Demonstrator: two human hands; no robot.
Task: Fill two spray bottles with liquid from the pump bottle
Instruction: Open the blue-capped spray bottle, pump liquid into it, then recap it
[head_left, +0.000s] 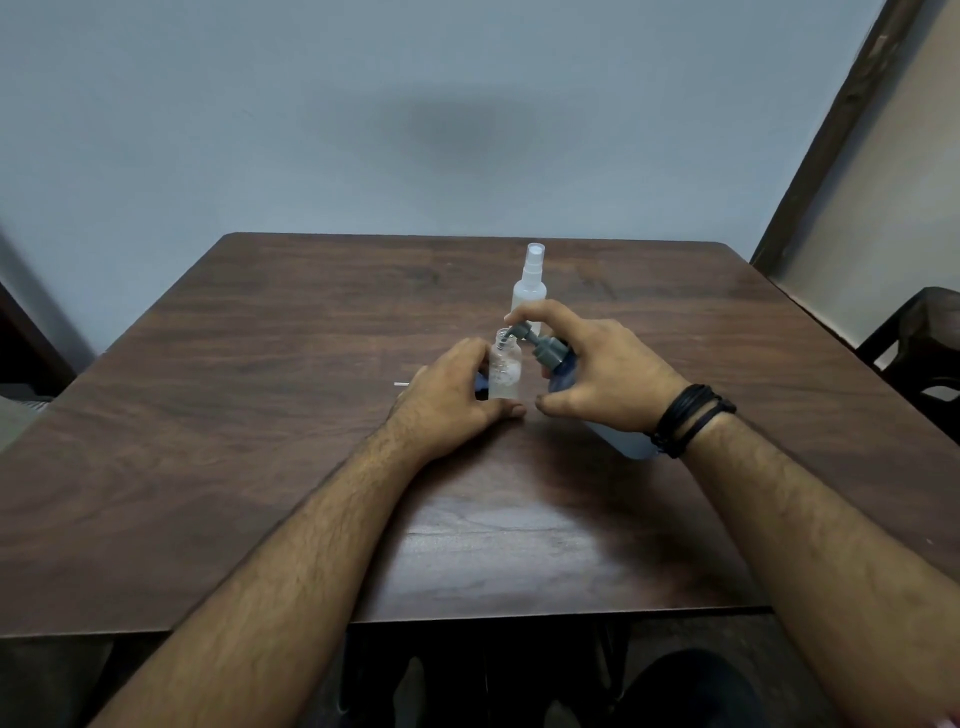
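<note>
Pump bottle (558, 366) tilted left, spout over open spray bottle (505, 371).

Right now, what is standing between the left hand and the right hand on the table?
In the head view, the small open bottle stands between the left hand and the right hand; the left hand holds it, and the pump bottle's nozzle reaches over its mouth.

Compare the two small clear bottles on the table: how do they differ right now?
The near bottle is uncapped, its threaded neck open under the pump nozzle; the far bottle wears its spray top. The left hand holds the near bottle; the far bottle stands untouched. Both are clear plastic and upright.
</note>
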